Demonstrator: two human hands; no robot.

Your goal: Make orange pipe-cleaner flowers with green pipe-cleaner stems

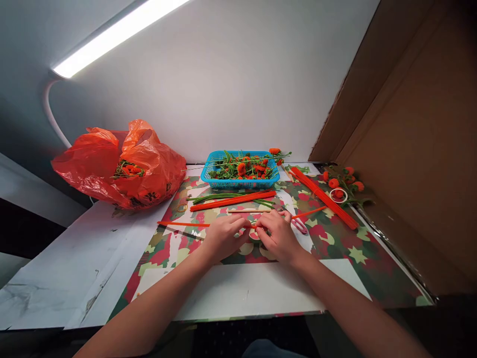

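Note:
An orange pipe cleaner (186, 224) stretches sideways across the middle of the table, its ends sticking out past both hands. My left hand (226, 236) pinches it near its middle. Close beside, my right hand (278, 233) has its fingers closed on the same pipe cleaner, and the fingertips of both hands almost meet. Just beyond the hands lie a bundle of orange pipe cleaners (233, 200), some green pipe cleaners (219, 198) and a thin wooden stick (248, 211). Pink-handled scissors (300, 225) lie partly hidden behind my right hand.
A blue basket (244, 184) at the back holds orange pipe-cleaner flowers with green stems. An orange plastic bag (160, 164) with more flowers stands left. On the right lie another orange bundle (324, 198), flowers (334, 183) and a white ring (339, 195), beside a cardboard wall (406, 149).

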